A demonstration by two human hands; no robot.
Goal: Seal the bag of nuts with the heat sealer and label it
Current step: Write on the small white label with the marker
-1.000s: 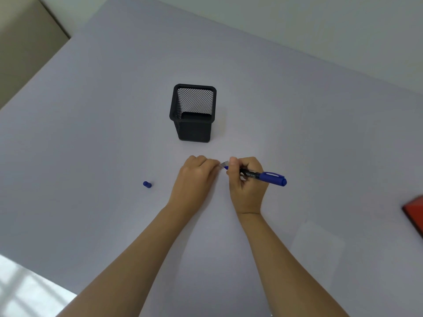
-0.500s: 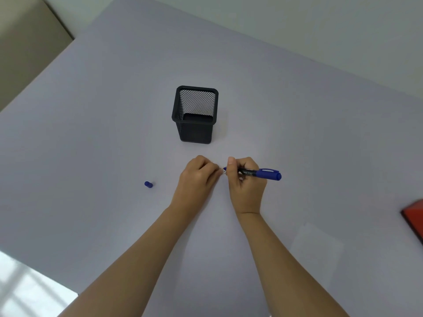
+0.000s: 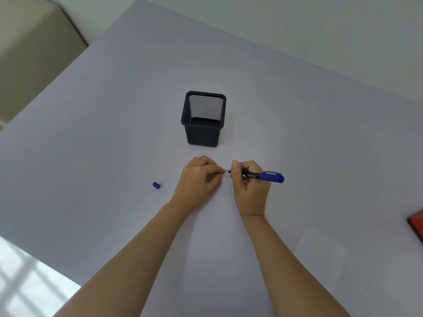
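Note:
My right hand (image 3: 250,181) grips a blue marker (image 3: 263,176), its tip pointing left onto a small white label (image 3: 226,174). My left hand (image 3: 200,177) pinches the left end of that label against the lavender table (image 3: 114,133). The marker's small blue cap (image 3: 156,185) lies loose on the table left of my left hand. A red object (image 3: 417,225), cut off by the frame, shows at the right edge. No bag of nuts is in view.
A black mesh pen holder (image 3: 203,118) stands upright just beyond my hands. A faint pale rectangle (image 3: 320,252) lies on the table near my right forearm. A beige surface (image 3: 29,53) borders the table's far left corner.
The marker tip has shifted slightly left across the label. Both hands stay in place and the view has tilted a little.

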